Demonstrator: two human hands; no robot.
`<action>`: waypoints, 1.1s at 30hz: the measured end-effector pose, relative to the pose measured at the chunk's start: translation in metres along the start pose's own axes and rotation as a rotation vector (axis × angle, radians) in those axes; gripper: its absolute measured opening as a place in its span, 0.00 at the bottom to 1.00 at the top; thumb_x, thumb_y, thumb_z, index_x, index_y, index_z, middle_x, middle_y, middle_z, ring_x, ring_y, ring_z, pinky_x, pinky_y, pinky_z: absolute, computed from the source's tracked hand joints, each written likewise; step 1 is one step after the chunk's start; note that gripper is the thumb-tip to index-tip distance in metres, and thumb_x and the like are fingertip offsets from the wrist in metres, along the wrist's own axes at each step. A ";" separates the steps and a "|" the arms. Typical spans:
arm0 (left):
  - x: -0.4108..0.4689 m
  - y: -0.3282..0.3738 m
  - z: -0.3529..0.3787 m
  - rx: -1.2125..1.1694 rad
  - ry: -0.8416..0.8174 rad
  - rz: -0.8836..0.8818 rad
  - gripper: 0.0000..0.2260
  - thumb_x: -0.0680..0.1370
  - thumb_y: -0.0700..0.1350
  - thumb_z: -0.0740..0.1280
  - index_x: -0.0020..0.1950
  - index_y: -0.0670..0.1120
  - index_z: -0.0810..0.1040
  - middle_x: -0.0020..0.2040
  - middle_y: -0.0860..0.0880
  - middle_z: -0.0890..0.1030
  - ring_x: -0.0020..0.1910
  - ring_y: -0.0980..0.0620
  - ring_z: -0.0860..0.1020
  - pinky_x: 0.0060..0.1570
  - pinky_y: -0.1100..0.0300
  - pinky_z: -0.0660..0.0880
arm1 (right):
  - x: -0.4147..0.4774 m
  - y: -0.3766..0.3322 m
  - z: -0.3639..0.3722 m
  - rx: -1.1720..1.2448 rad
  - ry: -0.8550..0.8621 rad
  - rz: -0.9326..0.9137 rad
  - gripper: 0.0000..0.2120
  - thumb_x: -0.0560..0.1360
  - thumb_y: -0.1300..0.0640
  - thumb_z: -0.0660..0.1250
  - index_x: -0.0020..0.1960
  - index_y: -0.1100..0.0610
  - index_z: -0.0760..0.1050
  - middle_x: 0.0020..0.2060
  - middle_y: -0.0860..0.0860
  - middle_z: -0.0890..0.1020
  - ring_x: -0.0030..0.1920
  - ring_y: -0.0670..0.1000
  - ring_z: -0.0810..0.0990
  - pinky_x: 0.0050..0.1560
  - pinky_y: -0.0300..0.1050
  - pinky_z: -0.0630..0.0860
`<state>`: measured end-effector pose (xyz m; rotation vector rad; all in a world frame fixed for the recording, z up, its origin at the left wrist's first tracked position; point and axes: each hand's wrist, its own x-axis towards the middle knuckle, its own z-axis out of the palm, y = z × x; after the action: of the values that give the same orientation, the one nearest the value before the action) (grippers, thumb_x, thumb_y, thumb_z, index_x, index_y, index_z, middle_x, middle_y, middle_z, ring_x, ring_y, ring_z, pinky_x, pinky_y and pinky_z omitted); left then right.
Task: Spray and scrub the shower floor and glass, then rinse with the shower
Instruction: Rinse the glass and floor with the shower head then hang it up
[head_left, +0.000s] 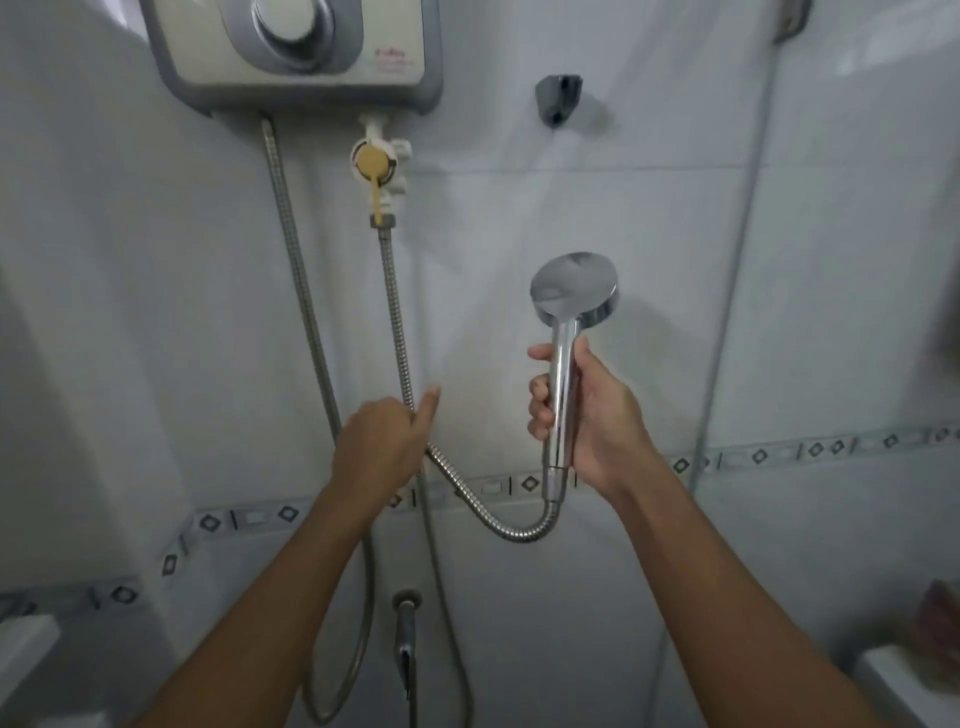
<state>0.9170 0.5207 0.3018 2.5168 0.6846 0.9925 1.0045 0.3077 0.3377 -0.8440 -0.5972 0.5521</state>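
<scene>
shower head held up below the water heater

the right hand (597, 415) has its fingers (540, 400) clenched around the chrome handle of the shower head (574, 288), held upright below and right of the water heater (291, 52), its round face turned away toward the tiled wall (519, 218). the left hand (382, 447), straight below the water heater, grips the metal hose (498, 525), thumb pointing up. the empty wall bracket (557, 98) sits just right of the water heater
</scene>
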 end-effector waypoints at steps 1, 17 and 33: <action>0.011 0.012 -0.007 -0.010 0.032 0.026 0.35 0.80 0.68 0.52 0.25 0.44 0.72 0.30 0.43 0.77 0.35 0.41 0.78 0.37 0.54 0.71 | 0.005 -0.018 0.008 -0.002 -0.041 -0.021 0.19 0.84 0.45 0.57 0.60 0.59 0.74 0.34 0.54 0.73 0.30 0.51 0.69 0.31 0.45 0.67; 0.118 0.152 -0.043 -0.358 0.061 0.163 0.34 0.79 0.69 0.53 0.28 0.42 0.71 0.28 0.46 0.74 0.28 0.49 0.72 0.32 0.54 0.67 | 0.074 -0.270 0.112 -0.185 -0.055 -0.665 0.10 0.83 0.54 0.64 0.61 0.55 0.69 0.43 0.54 0.80 0.43 0.53 0.82 0.44 0.47 0.77; 0.110 0.213 -0.034 -0.579 0.187 0.425 0.27 0.82 0.58 0.64 0.31 0.45 0.56 0.27 0.48 0.57 0.28 0.52 0.56 0.31 0.56 0.57 | 0.153 -0.292 0.151 -0.526 0.149 -0.915 0.11 0.82 0.54 0.66 0.62 0.51 0.68 0.43 0.51 0.76 0.38 0.47 0.77 0.41 0.41 0.74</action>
<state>1.0287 0.4108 0.4871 2.0943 -0.1109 1.3463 1.0711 0.3271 0.6935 -0.9767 -0.9234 -0.5196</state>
